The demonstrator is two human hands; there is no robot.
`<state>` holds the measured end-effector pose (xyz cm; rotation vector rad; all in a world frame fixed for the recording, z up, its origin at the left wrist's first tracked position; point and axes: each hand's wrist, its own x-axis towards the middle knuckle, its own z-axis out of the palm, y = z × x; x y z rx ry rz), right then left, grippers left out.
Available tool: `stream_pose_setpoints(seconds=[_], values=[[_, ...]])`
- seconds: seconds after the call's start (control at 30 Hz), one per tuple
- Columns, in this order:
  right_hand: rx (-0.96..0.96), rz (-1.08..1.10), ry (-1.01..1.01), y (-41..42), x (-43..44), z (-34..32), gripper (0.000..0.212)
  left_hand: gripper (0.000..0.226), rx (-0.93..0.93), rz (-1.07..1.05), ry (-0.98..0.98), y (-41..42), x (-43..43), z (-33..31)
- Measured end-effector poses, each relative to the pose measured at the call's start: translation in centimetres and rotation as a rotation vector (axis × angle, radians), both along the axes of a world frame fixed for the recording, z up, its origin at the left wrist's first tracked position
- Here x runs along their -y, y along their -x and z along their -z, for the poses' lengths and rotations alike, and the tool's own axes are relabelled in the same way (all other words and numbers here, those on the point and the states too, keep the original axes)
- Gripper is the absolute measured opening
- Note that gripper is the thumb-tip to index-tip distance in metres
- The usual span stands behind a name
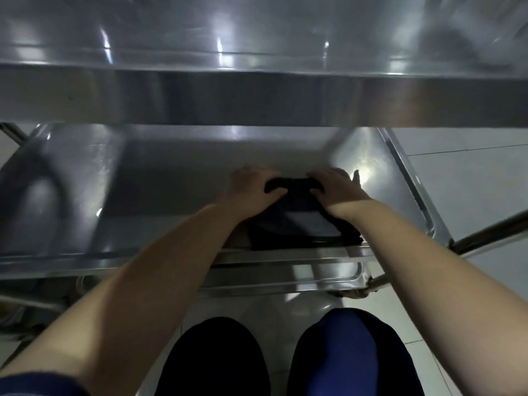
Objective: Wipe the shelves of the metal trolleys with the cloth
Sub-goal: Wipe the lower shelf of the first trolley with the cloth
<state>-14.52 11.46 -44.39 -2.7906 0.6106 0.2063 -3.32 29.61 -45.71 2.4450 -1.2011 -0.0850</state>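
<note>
Head view, looking down into a metal trolley. The upper shelf (pixel 257 92) crosses the top of the frame, its front rim blurred and streaked with reflected light. Beneath it lies the middle shelf (pixel 143 195), a shallow steel tray with a raised edge. Both bare forearms reach over its near rim. The dark cloth (pixel 297 224) rests on the right-hand part of this shelf, spreading from the near rim back to the hands, where its far edge is bunched into a roll. The left hand (pixel 251 187) grips the left end of that roll, thumb laid over the fabric and fingers curled behind it. The right hand (pixel 334 187) grips the right end in the same manner, with the little finger raised apart from the others. The two hands sit close together, the roll bridging them. Below, the rim of the lower shelf (pixel 285 278) shows. A frame tube (pixel 491 230) slants at right over pale floor tiles (pixel 471 181). The person's knees (pixel 351 352) fill the bottom edge.
</note>
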Motion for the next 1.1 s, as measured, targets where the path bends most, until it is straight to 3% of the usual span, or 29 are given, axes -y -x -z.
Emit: stream_pose_setpoints(seconds=[0.1, 0.27, 0.33, 0.5, 0.6, 0.8, 0.9, 0.97, 1.1], values=[[0.137, -0.002, -0.027, 0.0, 0.0, -0.2, 0.038, 0.054, -0.024, -0.062, -0.082, 0.7, 0.4, -0.1], [0.138, -0.011, 0.047, 1.1, -0.3, -2.2, 0.028, 0.038, 0.078, -0.085, -0.143, 0.9, 0.0, -2.1], [0.237, -0.024, 0.069, 2.3, -0.5, -3.4, 0.026, 0.038, 0.134, -0.063, -0.128, 1.4, -0.4, -3.4], [0.576, -0.094, 0.173, 7.3, -1.8, -6.5, 0.011, 0.029, 0.276, 0.01, 0.069, 4.3, -1.9, -7.3], [0.608, -0.067, 0.199, 9.5, -2.3, -8.7, 0.012, 0.021, 0.333, 0.08, 0.275, 5.8, -2.6, -8.8], [0.616, 0.015, 0.251, 14.2, -2.8, -12.0, 0.025, 0.014, 0.288, 0.204, 0.345, 8.6, -1.7, -11.9], [0.573, 0.032, 0.166, 17.4, -2.3, -12.8, 0.017, 0.02, 0.079, 0.296, 0.453, 10.9, -1.5, -12.2], [0.503, 0.064, 0.005, 19.4, -2.1, -13.0, 0.012, 0.017, -0.036, 0.35, 0.539, 12.6, -1.9, -11.4], [0.273, 0.114, -0.395, 22.1, -1.8, -9.6, 0.03, 0.016, -0.237, 0.375, 0.524, 16.3, -3.2, -6.1]])
